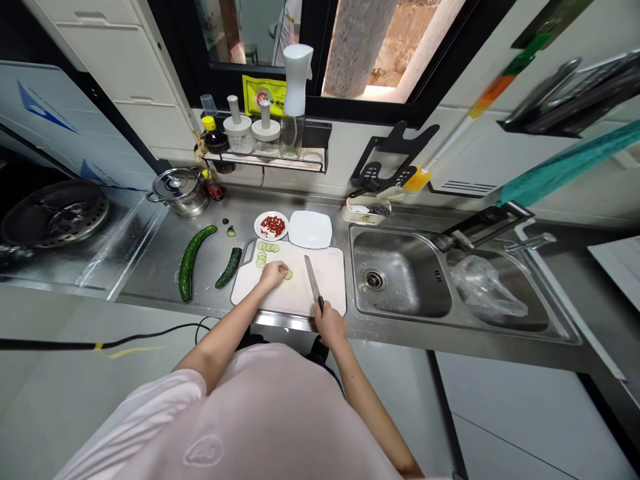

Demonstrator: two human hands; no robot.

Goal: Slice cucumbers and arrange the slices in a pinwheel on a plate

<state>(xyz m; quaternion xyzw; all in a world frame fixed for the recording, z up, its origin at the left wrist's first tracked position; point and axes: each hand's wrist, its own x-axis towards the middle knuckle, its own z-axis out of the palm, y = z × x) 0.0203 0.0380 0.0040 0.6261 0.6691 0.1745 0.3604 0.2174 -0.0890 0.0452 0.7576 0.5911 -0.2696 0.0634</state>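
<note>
A white cutting board (295, 297) lies on the steel counter. My right hand (330, 325) is wrapped round the handle of a knife (312, 277), whose blade points away over the board. My left hand (273, 275) is over the board's left half, fingers pressed together beside a cucumber slice (289, 275); what they hold, if anything, is too small to name. More cucumber slices (269, 247) lie in rows at the board's upper left. Left of the board rest a cut cucumber piece (229, 268) and a whole cucumber (191, 263).
Behind the board stand a plate of chopped red pieces (273, 226) and a white plate (310, 230). A lidded pot (179, 191) is at the back left. The sink (400, 273) is right of the board; a spice rack (265, 160) hangs above.
</note>
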